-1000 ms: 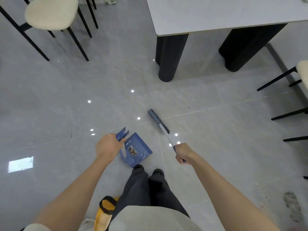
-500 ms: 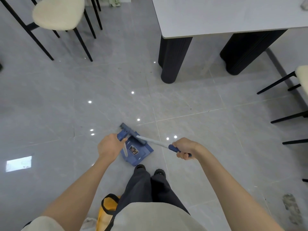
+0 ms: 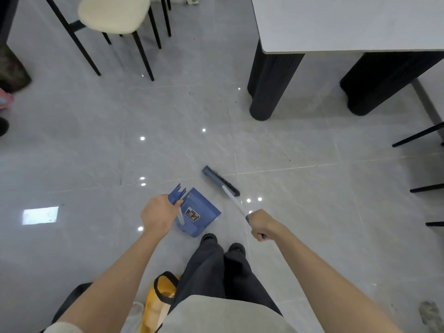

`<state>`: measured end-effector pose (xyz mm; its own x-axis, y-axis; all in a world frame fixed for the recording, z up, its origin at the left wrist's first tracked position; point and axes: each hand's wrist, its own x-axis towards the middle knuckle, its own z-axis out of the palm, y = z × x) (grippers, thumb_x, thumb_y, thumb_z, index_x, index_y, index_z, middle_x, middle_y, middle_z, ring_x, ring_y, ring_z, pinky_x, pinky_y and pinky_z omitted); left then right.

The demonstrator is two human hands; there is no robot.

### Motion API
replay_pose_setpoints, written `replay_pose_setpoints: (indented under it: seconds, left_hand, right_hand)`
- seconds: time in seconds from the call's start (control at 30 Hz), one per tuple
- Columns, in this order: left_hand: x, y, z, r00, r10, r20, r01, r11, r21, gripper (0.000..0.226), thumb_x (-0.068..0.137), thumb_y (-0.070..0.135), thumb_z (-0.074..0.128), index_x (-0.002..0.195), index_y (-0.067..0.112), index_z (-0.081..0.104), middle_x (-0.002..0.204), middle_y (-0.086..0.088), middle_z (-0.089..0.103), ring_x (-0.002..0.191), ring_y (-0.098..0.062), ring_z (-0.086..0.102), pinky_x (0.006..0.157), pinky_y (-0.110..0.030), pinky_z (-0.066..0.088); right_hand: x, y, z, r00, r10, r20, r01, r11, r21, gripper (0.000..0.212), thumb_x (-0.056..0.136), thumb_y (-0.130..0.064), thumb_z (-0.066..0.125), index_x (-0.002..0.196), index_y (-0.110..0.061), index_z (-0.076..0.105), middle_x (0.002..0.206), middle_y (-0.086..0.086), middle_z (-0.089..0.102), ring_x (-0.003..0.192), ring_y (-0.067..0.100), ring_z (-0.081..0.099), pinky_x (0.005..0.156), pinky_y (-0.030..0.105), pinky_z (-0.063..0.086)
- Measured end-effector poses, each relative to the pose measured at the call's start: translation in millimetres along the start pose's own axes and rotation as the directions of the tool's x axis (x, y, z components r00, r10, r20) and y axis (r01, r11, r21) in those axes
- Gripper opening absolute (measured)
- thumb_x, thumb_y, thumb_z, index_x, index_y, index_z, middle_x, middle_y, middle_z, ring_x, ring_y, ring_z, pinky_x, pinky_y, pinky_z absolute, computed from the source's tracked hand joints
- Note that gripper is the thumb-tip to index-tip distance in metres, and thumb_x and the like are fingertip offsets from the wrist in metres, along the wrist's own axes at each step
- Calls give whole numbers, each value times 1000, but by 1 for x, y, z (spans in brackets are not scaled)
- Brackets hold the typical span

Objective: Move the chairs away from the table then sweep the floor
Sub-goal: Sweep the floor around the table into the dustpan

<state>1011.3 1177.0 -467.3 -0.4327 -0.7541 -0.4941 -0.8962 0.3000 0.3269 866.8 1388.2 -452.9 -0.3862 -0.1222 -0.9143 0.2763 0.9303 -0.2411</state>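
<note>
My left hand [image 3: 158, 213] grips the top of a blue dustpan's handle; the dustpan [image 3: 200, 213] stands on the grey tiled floor just ahead of my feet. In my right hand [image 3: 260, 224] I hold the pale handle of a broom, whose dark blue head [image 3: 219, 180] rests on the floor to the right of and beyond the pan, apart from it. A cream-seated chair [image 3: 113, 14] with black legs stands at the upper left, away from the white table [image 3: 348, 22] at the upper right.
The table's two black ribbed bases [image 3: 269, 85] stand on the floor at upper right. Black legs of another chair [image 3: 422, 162] reach in from the right edge. A yellow bag [image 3: 158, 301] hangs by my left leg. A dirty patch [image 3: 430, 313] marks the floor at lower right.
The broom head swung from over the dustpan out to the right and forward. My left hand and the dustpan kept their place. My view shifted a little left.
</note>
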Motion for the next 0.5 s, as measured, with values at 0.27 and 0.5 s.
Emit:
replay_pose_setpoints:
  seconds: [0.27,0.5]
  left_hand:
    - [1,0,-7,1000,2,-9,-2,1000,6,39,89,42,59,60,17,50,68,-5,61,65,-24,59,56,-26,40]
    - [10,-1,-24,999,-49,-23,46,993,-105,35,88,43,58,63,19,54,72,-7,67,67,-25,61,55,-26,41]
  right_hand:
    - [-24,-39,-23,968,101,229,-126,987,96,17,91,-5,37,79,-11,47,47,-1,35,22,7,22,25,13,18]
    - [-30,-68,-27,988,53,143,-82,976,202,26,87,-1,36,64,-12,38,56,2,33,21,7,23,27,11,20]
